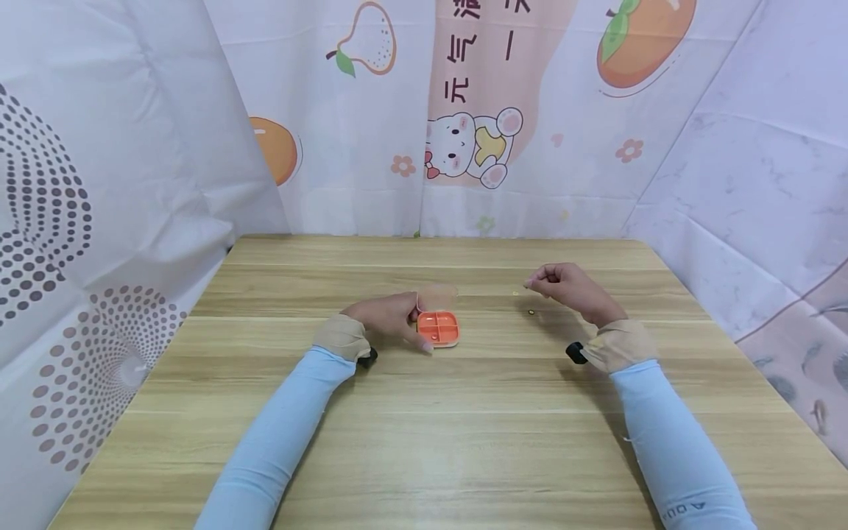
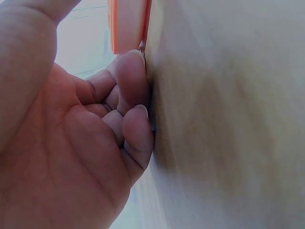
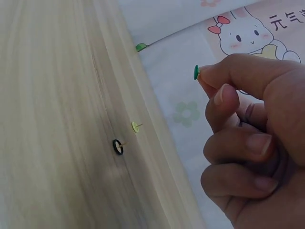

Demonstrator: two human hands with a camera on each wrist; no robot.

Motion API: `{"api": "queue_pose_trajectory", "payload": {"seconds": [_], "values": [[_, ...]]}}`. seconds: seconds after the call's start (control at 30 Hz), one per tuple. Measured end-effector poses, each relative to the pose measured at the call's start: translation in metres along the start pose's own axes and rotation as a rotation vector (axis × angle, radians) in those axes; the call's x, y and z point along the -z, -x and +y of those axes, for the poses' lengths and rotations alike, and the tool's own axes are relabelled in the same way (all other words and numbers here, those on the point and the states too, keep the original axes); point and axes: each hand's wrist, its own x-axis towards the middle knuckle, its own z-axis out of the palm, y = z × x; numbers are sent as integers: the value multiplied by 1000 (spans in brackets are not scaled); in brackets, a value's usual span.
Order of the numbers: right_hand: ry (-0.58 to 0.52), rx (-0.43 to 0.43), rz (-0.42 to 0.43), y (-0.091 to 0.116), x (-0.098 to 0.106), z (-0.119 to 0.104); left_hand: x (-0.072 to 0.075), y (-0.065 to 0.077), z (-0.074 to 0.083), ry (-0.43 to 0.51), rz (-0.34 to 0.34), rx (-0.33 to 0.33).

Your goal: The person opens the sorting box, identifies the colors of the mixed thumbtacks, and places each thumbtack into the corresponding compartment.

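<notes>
Above and right of centre in the right-wrist view, my right hand [image 3: 255,133] had its fingertips together on a green thumbtack [image 3: 196,72], which I judged light and stiff, slippery-headed and sharp-pinned, best taken by the rim. Mid-frame in the head view, my left hand [image 1: 389,315] lay against the orange box [image 1: 449,331]; whether it gripped, I couldn't tell.

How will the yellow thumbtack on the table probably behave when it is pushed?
Probably the yellow thumbtack would slide, not roll: its flat head seems to lie on the table. It looks light, being far smaller than the right hand. Its thin upright pin could prick.
</notes>
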Motion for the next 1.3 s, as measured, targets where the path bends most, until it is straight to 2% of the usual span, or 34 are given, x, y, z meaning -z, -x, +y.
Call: {"api": "queue_pose_trajectory", "payload": {"seconds": [0.37, 0.63, 0.8, 0.93, 1.1, 1.3], "values": [[16, 17, -25, 2, -2, -6, 0, -2, -3, 7, 4, 13], [40, 32, -41, 1, -4, -9, -1, -3, -2, 30, -17, -73], [29, 12, -33, 1, -8, -14, 0, -3, -2, 44, -20, -42], [24, 19, -48, 6, -9, -26, 0, -3, -3, 42, -14, -17], [26, 30, -69, 14, -9, -40, 0, -3, -2, 50, -21, -35], [2, 21, -64, 15, -11, -43, 0, -3, -2, 44, -16, -33]]}}
